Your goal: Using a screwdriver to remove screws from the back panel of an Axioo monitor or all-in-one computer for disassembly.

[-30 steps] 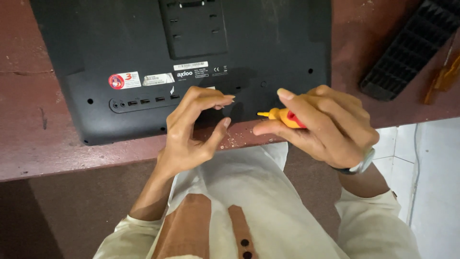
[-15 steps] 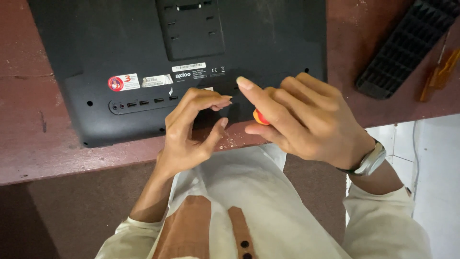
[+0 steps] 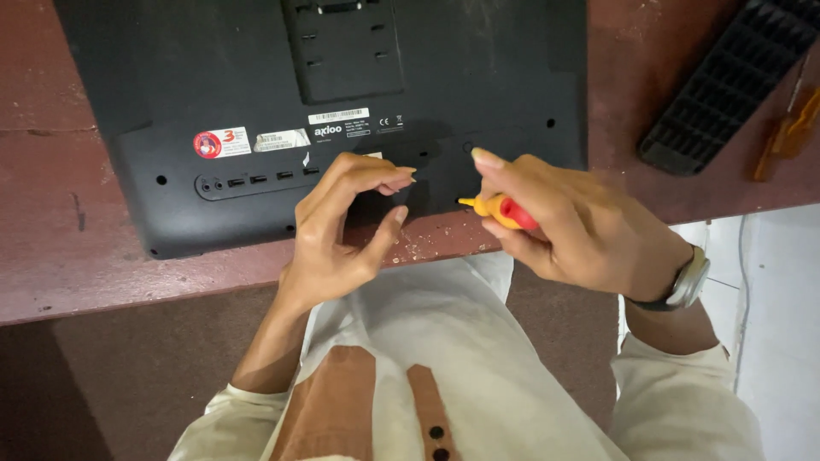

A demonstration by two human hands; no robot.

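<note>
Nearest, the left hand curls over the near edge of the black monitor back, fingers bent and thumb raised, pinching nothing that can be seen. Just to its right, the right hand closes around a yellow and red screwdriver, whose tip points left toward the monitor's lower edge. The monitor lies face down on a reddish table. Farther right, a black ribbed part rests beside an orange tool.

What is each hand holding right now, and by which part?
The right hand holds a screwdriver by its red-and-yellow handle. The left hand holds nothing visible, fingers curled over the monitor.
</note>
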